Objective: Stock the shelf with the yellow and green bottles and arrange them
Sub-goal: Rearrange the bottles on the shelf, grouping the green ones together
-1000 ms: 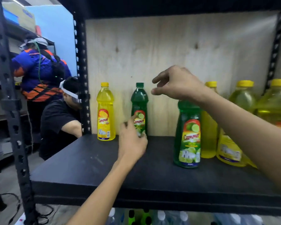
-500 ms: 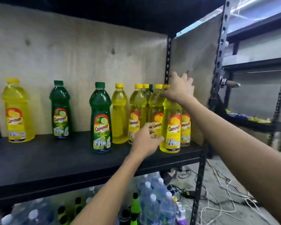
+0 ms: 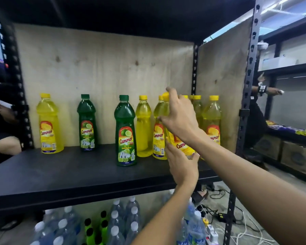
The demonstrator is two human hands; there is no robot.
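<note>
Yellow bottle (image 3: 179,144): tilted, lifted off the black shelf (image 3: 60,175) at its right end, in front of the yellow cluster.
Right hand (image 3: 181,119): wrapped its upper body, forearm reaching in from lower right.
Left hand (image 3: 181,165): cupped its base from below, arm stretched upward.
Green lime bottle (image 3: 125,131): upright, left of them.

You have two green bottles (image 3: 87,121) on the shelf (image 3: 60,175) and at least seven yellow bottles (image 3: 48,124): one far left, one beside the front green, and a packed cluster at the right whose exact count the overlap hides. One of those is gripped in your two hands (image 3: 181,119). Below stand many clear bottles (image 3: 116,225), too crowded to count.
</note>
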